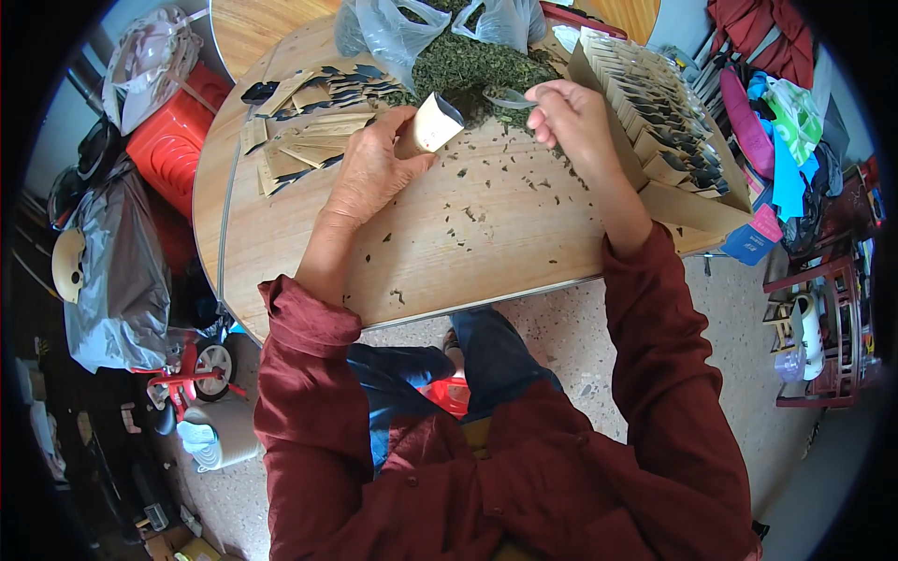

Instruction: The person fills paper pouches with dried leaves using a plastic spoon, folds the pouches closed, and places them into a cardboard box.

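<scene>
My left hand [372, 168] is wrapped round a small paper packet [434, 124], its dark-lined mouth open and facing the tea pile. Between the fingers of my right hand [572, 120] is the handle of a clear plastic spoon [511, 99], whose bowl lies at the edge of the pile. The dark green dried leaves [472, 67] spill from a translucent plastic bag [402, 35] at the table's far side. Flat paper packets [323, 131] lie in loose stacks left of my left hand. Right of my right hand, a cardboard box [694, 208] holds rows of upright packets [655, 107].
Leaf crumbs are scattered over the wooden table [505, 252], whose near edge runs before my lap. A red plastic stool [178, 131] and a grey-bagged object [117, 271] stand at the left. Coloured bags [795, 122] and a dark red wooden rack [823, 327] are at the right.
</scene>
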### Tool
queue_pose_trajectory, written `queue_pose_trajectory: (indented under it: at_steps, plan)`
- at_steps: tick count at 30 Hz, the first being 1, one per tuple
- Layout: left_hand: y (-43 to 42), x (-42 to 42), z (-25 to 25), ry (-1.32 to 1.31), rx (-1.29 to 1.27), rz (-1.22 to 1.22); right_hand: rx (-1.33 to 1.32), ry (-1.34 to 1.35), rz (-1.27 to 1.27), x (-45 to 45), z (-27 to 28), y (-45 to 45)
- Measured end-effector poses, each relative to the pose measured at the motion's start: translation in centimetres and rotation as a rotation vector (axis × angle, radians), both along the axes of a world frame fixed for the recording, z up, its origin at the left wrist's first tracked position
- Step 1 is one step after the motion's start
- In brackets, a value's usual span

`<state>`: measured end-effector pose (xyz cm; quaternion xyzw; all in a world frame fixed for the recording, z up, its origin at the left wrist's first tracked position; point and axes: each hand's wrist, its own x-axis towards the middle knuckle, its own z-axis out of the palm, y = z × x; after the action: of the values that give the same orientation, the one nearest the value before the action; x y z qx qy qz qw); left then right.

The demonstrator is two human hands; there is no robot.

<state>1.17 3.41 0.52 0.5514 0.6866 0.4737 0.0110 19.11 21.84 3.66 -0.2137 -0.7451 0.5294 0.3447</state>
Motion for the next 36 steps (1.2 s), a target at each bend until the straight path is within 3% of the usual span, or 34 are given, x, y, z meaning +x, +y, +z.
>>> queue_pose_trajectory:
  at_steps: [2,14,16,19,25,36]
  plan:
    - [0.1,-0.1,-0.1,-0.007,0.0,-0.012,-0.008,0.111,0.079,0.6,0.8,-0.1]
    - [0.2,-0.4,-0.3,-0.115,-0.051,-0.075,0.082,0.053,0.304,1.1,3.7,-2.2]
    - [0.3,0.0,-0.2,-0.336,0.034,-0.214,0.079,0.066,0.306,1.2,3.7,-1.9]
    - [0.0,1.2,0.8,-0.526,0.009,-0.234,0.058,0.078,0.306,1.3,3.4,-1.6]
    - [0.3,0.9,-0.1,-0.722,-0.017,-0.207,0.036,0.08,0.315,1.4,3.2,-1.5]
    - [0.2,1.1,0.3,-0.762,0.028,-0.403,0.047,0.11,0.406,1.7,4.3,-1.3]
